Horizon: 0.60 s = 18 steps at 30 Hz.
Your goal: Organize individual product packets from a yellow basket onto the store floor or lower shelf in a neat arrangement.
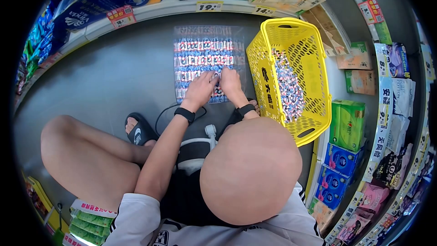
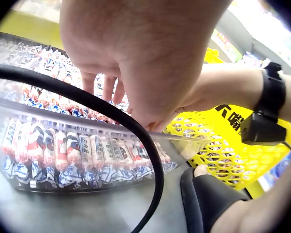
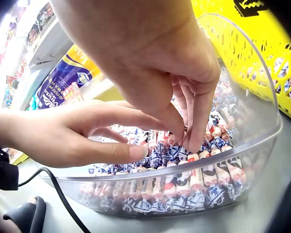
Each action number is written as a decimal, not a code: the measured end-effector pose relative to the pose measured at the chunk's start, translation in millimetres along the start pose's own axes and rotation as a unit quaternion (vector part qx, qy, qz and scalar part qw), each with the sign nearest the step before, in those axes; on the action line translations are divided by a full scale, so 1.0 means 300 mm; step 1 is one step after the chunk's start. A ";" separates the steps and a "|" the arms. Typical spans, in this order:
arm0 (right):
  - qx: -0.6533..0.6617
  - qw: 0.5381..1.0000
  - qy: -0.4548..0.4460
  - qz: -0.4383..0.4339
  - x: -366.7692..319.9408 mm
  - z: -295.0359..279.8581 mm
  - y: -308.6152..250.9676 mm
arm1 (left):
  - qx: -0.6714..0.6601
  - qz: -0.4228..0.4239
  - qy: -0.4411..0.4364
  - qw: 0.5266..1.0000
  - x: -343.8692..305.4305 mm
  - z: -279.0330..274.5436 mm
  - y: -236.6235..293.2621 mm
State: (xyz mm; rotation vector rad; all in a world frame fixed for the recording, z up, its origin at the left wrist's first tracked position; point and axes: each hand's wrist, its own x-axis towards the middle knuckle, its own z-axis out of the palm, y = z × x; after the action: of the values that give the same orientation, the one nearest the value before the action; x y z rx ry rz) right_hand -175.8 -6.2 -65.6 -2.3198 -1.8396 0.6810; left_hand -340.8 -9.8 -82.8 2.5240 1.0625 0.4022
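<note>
A clear plastic bin [image 3: 111,178] on the floor holds rows of wrapped candies [image 1: 203,60], white with red and dark print and blue twisted ends. My right hand [image 1: 231,85] reaches down into the near right part of the rows, its thumb and fingertips pinching at a candy [image 3: 191,158] among the others; the fingers partly hide it. Beside it, my left hand [image 1: 200,90] lies low over the candies with fingers extended and thumb apart. In the left wrist view the left palm [image 2: 136,63] hides part of the rows.
A yellow shopping basket [image 1: 268,82] with loose wrapped candies [image 1: 290,89] stands right of the bin. Shelves of tissue packs [image 1: 348,125] line the right side and the back. A black cable [image 2: 111,109] runs near my left hand. My sandalled foot [image 1: 139,130] is close by.
</note>
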 end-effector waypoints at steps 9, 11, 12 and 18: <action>0.023 0.999 0.023 0.010 0.002 0.005 0.005 | 0.025 -0.004 -0.025 0.999 -0.004 0.013 0.009; 0.029 0.999 0.030 0.009 -0.003 0.006 0.011 | 0.034 0.002 -0.025 0.999 -0.005 0.017 0.006; 0.029 0.999 0.030 0.010 -0.005 0.000 0.009 | 0.043 0.006 -0.024 0.999 -0.004 0.016 0.008; 0.040 0.998 0.046 0.004 -0.009 -0.001 0.006 | 0.035 0.014 -0.010 0.999 -0.003 0.002 0.022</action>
State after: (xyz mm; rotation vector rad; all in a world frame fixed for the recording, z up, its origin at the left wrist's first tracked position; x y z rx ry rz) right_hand -174.6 -9.1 -65.0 -2.2689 -1.7340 0.6257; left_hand -337.1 -14.9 -80.6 2.6011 1.0507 0.3518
